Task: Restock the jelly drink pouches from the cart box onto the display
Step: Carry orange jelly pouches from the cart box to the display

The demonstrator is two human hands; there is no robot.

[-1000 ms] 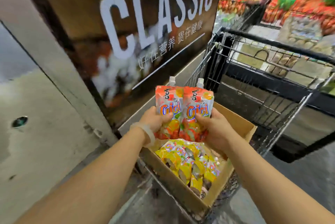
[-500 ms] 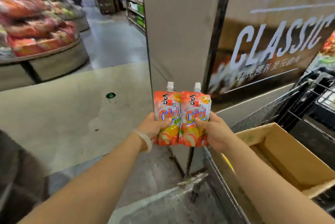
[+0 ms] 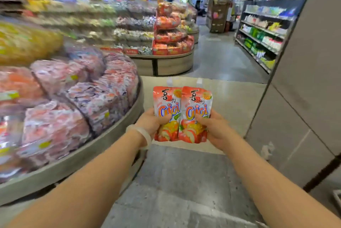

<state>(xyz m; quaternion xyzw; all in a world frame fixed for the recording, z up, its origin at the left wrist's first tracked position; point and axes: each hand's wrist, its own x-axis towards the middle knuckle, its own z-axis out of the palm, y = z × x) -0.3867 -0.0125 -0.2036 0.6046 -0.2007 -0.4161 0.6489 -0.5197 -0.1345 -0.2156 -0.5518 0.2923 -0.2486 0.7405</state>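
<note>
Head view, so everything is seen looking down past two bare forearms. Two jelly drink pouches are counted, held upright side by side with edges touching or slightly overlapping: the left pouch (image 3: 167,111) and the right pouch (image 3: 196,113). Two hands are in shot. The left hand (image 3: 151,123) is wrapped round the lower part of the left pouch, thumb laid across the front; the right hand (image 3: 214,128) is curled the same way round the lower part of the right pouch. So both grips are closed on a pouch, nothing loose. One pale wristband (image 3: 141,136) is worn on the left wrist. Both arms are stretched forward, roughly level with each other.

As for looks, the pouches are orange-red up top with "Cici" printed in orange and blue letters, and fruit pictures are shown lower down (yellow and red slices). The spout caps are pretty much lost against the pale floor, only faintly made out.

The pouches are held in mid-air over the floor (image 3: 184,181), just right of the rim of a round display (image 3: 114,135), which is stacked with blurry pink-orange packs. A second round display (image 3: 171,63) is seen further back, and one shelf unit (image 3: 262,37) is set along the right, beside a grey pillar (image 3: 304,80).
</note>
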